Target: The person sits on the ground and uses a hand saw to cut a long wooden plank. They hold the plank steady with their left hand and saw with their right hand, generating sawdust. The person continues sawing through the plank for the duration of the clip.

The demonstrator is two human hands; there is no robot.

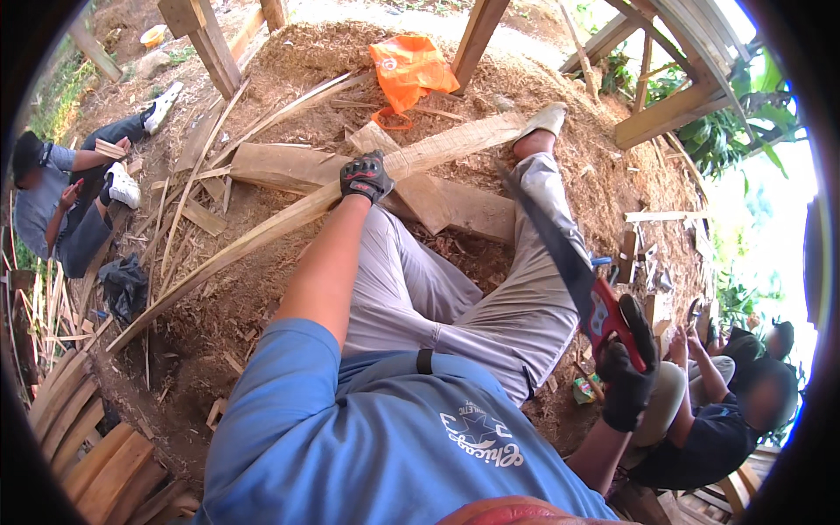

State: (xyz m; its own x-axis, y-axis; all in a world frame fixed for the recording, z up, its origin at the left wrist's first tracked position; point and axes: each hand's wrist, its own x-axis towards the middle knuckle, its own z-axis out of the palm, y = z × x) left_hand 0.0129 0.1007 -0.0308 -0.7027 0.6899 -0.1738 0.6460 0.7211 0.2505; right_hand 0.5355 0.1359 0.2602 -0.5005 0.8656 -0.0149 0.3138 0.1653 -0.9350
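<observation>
My left hand [366,178], in a black glove, is closed over a long, rough wooden plank [464,144]. The plank slants from the lower left up to my light shoe [544,121], across a thick timber [289,166] on the ground. A short board [423,201] lies over that timber beside my left hand. On the right, my gloved right hand [626,376] grips the red handle of a hand saw [564,249]. Its dark blade points up and to the left, in front of my lower leg and apart from my left hand.
An orange bag [409,72] lies beyond the plank. Wood strips [197,175] and a black plastic bag [124,287] are at left, near a seated person [52,201] holding small wood pieces. Other people [700,429] sit close on my right. Stacked wood [114,472] fills the lower left.
</observation>
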